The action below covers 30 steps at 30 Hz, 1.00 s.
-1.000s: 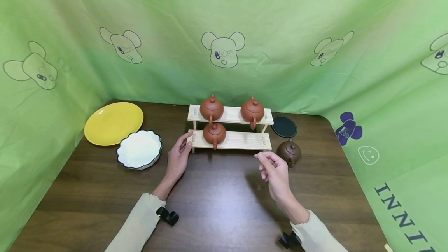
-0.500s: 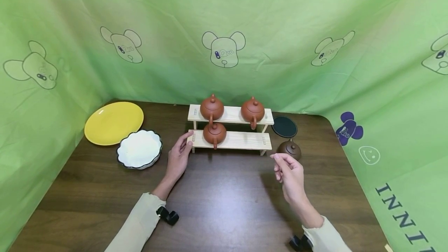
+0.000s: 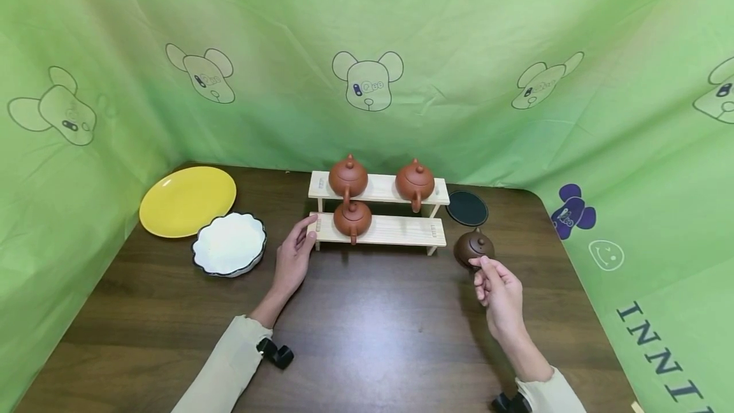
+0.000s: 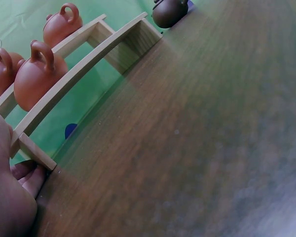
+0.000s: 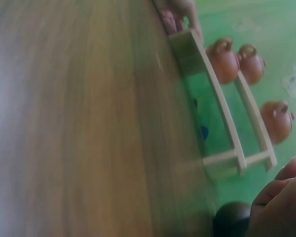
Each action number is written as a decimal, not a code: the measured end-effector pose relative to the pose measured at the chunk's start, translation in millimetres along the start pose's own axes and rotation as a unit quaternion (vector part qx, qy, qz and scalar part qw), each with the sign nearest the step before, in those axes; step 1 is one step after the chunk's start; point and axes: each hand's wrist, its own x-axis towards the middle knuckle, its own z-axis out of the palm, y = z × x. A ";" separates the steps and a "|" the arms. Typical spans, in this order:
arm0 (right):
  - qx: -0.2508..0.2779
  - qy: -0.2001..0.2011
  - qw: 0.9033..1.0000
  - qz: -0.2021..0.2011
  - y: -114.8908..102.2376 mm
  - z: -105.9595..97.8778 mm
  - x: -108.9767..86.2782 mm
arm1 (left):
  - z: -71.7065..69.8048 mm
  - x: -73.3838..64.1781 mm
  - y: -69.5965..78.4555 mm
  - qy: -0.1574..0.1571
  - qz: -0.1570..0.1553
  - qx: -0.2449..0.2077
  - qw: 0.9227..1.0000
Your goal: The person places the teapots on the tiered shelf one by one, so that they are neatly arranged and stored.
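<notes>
My left hand (image 3: 294, 259) grips the left end of a two-tier wooden display rack (image 3: 395, 229), thumb in front and fingers at the end of the lower board. Two reddish-brown teapots, one on the left (image 3: 348, 178) and one on the right (image 3: 415, 181), sit on the upper tier. A third reddish-brown teapot (image 3: 352, 218) stands toward the left of the lower tier. My right hand (image 3: 500, 292), fingers loosely bent, is at the near side of a dark brown teapot (image 3: 473, 246) on the table; its fingertips overlap the teapot's handle in the head view.
A black round coaster (image 3: 467, 208) lies right of the rack, behind the dark teapot. To the left are a yellow oval plate (image 3: 186, 202) and a white scalloped bowl (image 3: 229, 245). Green printed cloth (image 3: 367, 132) hangs around the wooden table (image 3: 367, 336).
My right hand has moved right, from in front of the rack's right end to the dark brown teapot. My left hand stays on the rack, and the teapots have not moved.
</notes>
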 end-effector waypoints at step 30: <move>-0.079 0.008 0.992 0.094 1.3 -42.0 14.7 | 1.0 0.9 1.5 0.001 -0.005 -0.005 1.000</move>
